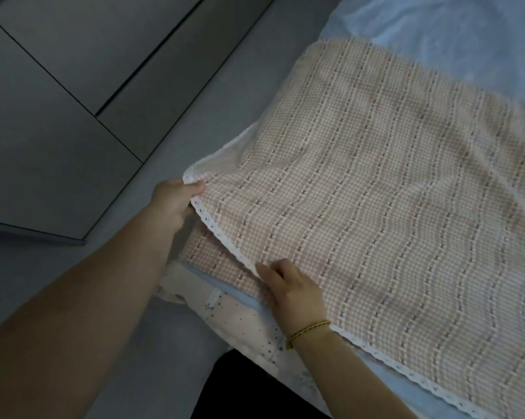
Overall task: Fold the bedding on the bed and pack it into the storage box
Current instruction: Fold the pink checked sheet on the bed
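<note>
The pink checked bedding [391,222] lies spread over the bed [454,34], its lace-trimmed edge [218,234] running along the near side, and 1 layer is being laid over another: a strip of the same checked cloth [222,267] shows beneath the lifted edge. Holding the corner up and out this way looks meant to bring the upper layer's trim square with the layer below before the fold is set down.

The left hand [173,204] is closed on the near corner of the bedding, thumb on top and fingers curled beneath, pinching the lace border and keeping that corner raised off the mattress. The right hand [294,291], with a gold bracelet [308,329] at the wrist, lies on the cloth with fingers loosely bent; its fingertips [262,267] touch the trim further along the same edge, probably nipping it, though the blur leaves that uncertain.

A pale dotted fabric [249,325] hangs at the bed's near side below the hands. Grey cabinet fronts [58,95] stand across the floor. No storage box is in view, so packing seems some way off.
</note>
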Tool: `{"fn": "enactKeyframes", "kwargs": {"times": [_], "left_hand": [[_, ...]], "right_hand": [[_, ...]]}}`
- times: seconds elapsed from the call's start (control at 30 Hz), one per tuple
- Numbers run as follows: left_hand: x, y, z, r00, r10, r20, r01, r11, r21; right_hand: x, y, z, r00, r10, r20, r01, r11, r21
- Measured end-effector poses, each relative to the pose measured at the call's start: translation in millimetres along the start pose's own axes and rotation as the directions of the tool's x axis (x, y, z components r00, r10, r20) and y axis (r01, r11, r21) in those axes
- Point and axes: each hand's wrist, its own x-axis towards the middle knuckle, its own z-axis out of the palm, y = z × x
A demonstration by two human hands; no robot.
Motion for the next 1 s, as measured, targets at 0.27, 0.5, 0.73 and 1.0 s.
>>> {"fn": "enactKeyframes", "kwargs": {"times": [0.27,0.5,0.73,1.0], "left_hand": [[-10,-27,-7,0.985,-0.172,-0.029,0.171,0.985,-0.014],[-41,-46,-7,0.994,0.108,-0.010,-0.097,0.926,0.365],[-42,-54,9,0.899,0.428,-0.094,-0.114,0.436,0.892],[-87,-121,57,0.680,0.337,0.651,-0.676,-0.054,0.734]], "right_hand": [[-28,0,0,0.995,-0.087,0.056,0.087,0.996,-0.008],[-57,13,-27,0.985,0.175,-0.007,-0.175,0.983,-0.057],[-46,14,-25,0.978,0.201,0.061,-0.193,0.973,-0.124],[-62,35,-54,0.767,0.589,0.255,-0.502,0.798,-0.332]]}}
